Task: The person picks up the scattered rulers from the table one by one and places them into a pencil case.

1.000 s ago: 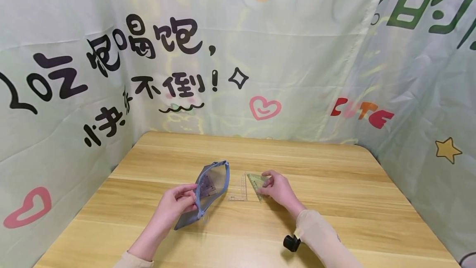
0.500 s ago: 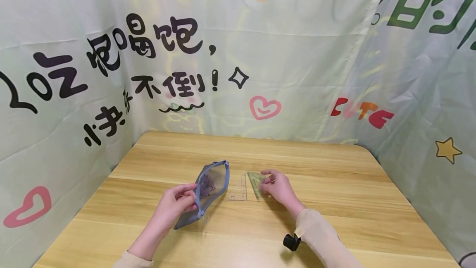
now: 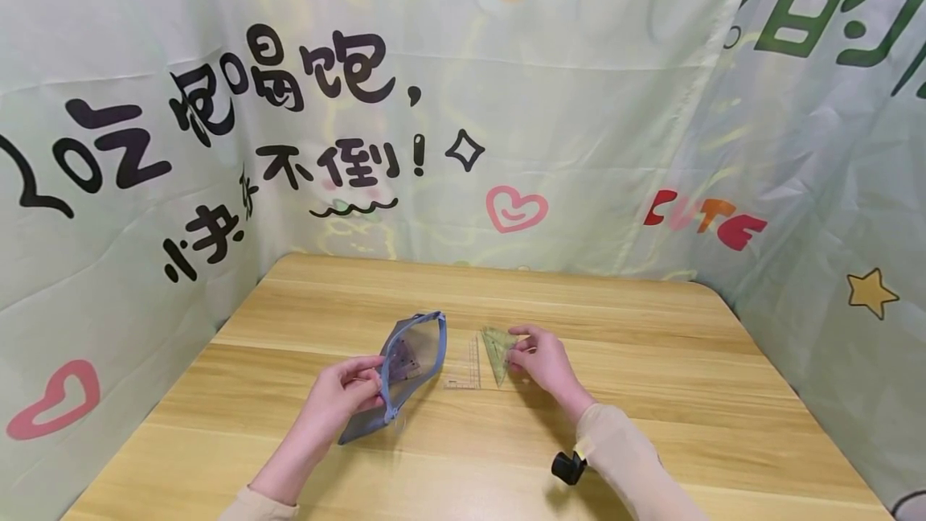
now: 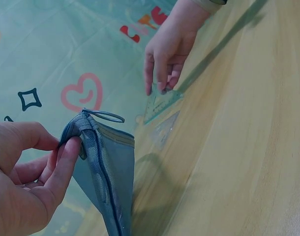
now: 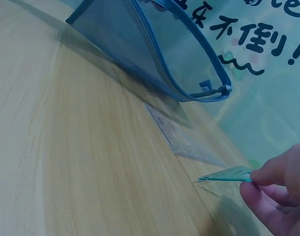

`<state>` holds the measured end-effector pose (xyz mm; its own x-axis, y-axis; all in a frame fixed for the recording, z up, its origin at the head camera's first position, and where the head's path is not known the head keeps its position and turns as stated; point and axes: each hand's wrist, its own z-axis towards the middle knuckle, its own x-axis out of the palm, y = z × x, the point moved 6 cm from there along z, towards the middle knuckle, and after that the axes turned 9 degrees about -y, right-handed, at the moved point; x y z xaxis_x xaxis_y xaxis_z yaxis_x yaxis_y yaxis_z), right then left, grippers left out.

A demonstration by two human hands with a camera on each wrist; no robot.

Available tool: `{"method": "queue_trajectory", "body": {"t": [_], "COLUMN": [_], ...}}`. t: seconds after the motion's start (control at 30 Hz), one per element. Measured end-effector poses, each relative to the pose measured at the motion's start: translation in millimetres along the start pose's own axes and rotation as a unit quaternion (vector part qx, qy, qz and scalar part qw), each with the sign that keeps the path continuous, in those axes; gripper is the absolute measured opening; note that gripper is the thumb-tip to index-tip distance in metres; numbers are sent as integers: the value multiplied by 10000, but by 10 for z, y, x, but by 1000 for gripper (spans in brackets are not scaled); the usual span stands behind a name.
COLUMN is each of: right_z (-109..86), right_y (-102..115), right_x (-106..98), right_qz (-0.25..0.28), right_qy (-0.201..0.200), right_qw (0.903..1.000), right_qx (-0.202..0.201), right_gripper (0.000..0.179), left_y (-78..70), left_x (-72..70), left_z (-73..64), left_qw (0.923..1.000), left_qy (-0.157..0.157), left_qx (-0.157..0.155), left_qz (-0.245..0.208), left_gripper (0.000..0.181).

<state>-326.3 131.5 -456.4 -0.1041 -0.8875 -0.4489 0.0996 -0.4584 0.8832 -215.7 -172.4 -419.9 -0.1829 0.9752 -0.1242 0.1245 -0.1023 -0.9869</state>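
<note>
My left hand (image 3: 346, 388) pinches the rim of a blue see-through zip pouch (image 3: 367, 424), whose mouth gapes toward the right. Through its mesh a dark purplish plastic piece with small holes (image 3: 403, 362) shows. In the left wrist view, thumb and fingers grip the pouch (image 4: 105, 172) near the zip end, where a ring hangs. My right hand (image 3: 544, 362) pinches a green see-through set square (image 3: 496, 350) by one edge. The right wrist view shows that green set square (image 5: 224, 174) raised above the tabletop. Between it and the pouch lies a clear set square (image 5: 184, 140), flat on the wood.
The wooden table (image 3: 651, 360) is bounded at the back and sides by printed cloth curtains (image 3: 579, 127). A small black camera (image 3: 567, 468) juts from the right wrist, low over the table.
My right hand has lifted the green set square slightly off the table and tipped it, its lower corner drawing away from the clear one. The left hand and the pouch stay nearly still.
</note>
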Motion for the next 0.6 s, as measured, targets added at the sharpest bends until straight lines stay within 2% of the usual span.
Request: {"method": "queue_trajectory", "body": {"t": [0.33,0.6], "right_z": [-20,-34], "right_y": [59,137], "right_x": [14,29], "right_qz": [492,683], "right_qy": [-15,4], "right_qw": [9987,9976], "right_qx": [138,128], "right_gripper": [40,41], "left_y": [6,1], "left_x": [6,5], "left_z": [-7,-6], "left_qw": [10000,10000], "left_qy": [32,27], "left_qx": [-25,-5], "left_qz": [1,-2], "left_gripper": [44,44]}}
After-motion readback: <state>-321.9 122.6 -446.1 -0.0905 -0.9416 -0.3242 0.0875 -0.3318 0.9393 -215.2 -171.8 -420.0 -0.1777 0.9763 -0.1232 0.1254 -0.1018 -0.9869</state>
